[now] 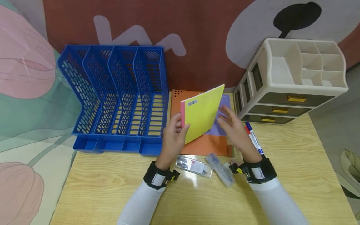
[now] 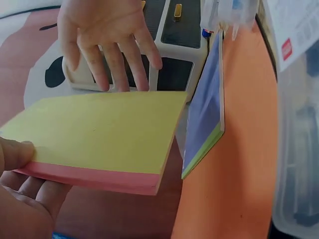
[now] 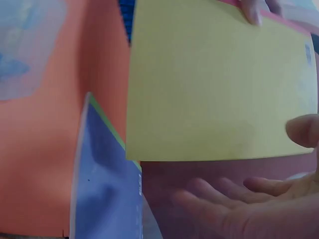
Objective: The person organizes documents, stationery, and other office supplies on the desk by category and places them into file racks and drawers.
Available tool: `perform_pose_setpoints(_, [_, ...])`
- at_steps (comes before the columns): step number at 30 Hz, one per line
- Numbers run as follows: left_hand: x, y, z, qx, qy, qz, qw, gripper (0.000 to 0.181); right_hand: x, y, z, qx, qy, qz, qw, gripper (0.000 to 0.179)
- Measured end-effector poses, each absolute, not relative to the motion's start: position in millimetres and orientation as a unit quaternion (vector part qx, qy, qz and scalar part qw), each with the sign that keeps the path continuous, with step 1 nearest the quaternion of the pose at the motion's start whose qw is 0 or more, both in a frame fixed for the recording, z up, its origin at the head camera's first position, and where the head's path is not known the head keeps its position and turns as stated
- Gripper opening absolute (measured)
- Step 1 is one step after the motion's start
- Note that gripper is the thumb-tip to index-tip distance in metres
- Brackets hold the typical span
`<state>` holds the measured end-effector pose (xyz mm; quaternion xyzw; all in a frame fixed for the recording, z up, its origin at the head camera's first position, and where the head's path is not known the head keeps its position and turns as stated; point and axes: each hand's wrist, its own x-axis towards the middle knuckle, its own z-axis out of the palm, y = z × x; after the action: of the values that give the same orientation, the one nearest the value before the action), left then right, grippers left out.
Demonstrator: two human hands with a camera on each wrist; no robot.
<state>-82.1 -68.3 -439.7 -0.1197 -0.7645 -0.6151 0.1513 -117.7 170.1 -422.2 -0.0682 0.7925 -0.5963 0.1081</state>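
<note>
Here we are, mid-handling: the left hand (image 1: 173, 132) is pinching the yellow book (image 1: 203, 114) near its pink spine, thumb on the face, fingers underneath, and we're seeing the book tilting in the air above the orange folder (image 1: 208, 147). The right hand (image 1: 235, 129) is spreading its fingers wide at the book's three o'clock; whether it's touching, we're not able to tell.

As for progress, we're judging it early: the lifting is looking done, while the setting-down is remaining. The purple book (image 2: 205, 107) is lying on the folder (that green spine is giving it away).

Over at nine to ten o'clock, the blue rack (image 1: 121, 137) is showing us lattice walls, with the wood of the counter (image 1: 112, 187) peeping through its slatted floors and no book standing in its slots. At two o'clock, the pale drawer unit (image 1: 306, 88) is displaying its top compartments' floors, its dark drawers sitting closed and hiding their contents.

Down at six, the clear case (image 1: 194, 165) is holding dark implements; at five, the translucent case (image 1: 220, 170) is blurring too much for us to name its contents. Markers (image 1: 255, 140) are lying at four.
</note>
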Motion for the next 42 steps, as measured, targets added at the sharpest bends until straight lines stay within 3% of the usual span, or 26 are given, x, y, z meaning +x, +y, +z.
perform_pose_setpoints(8, [-77,-67,-438,-0.187,-0.792,-0.543,0.209,0.028,-118,188,-420,-0.043,0.671,-0.721,0.169,0.066])
perform_pose_setpoints(14, [-78,-71,-439,-0.27,-0.804,-0.453,0.274,0.021,-129,207,-436,-0.117,0.436,-0.836,0.312,0.056])
perform_pose_setpoints(18, [-77,-75,-440,-0.321,-0.811,-0.406,0.274,0.027,-137,216,-444,-0.139,0.297,-0.854,0.405,0.061])
perform_pose_setpoints(22, [-74,-79,-443,-0.343,-0.822,-0.374,0.257,0.033,-141,219,-446,-0.124,0.295,-0.836,0.445,0.054])
perform_pose_setpoints(28, [-73,-83,-444,-0.345,-0.839,-0.345,0.24,0.043,-140,216,-449,-0.075,0.37,-0.807,0.455,0.036])
perform_pose_setpoints(33, [-74,-86,-445,-0.32,-0.846,-0.351,0.244,0.033,-139,218,-453,-0.079,0.353,-0.817,0.449,0.05])
perform_pose_setpoints(37, [-75,-86,-447,-0.258,-0.845,-0.404,0.236,0.031,-137,218,-454,-0.078,0.365,-0.826,0.421,0.057])
perform_pose_setpoints(42, [-76,-91,-445,-0.126,-0.783,-0.589,0.158,0.055,-134,216,-453,-0.101,0.384,-0.829,0.395,0.05])
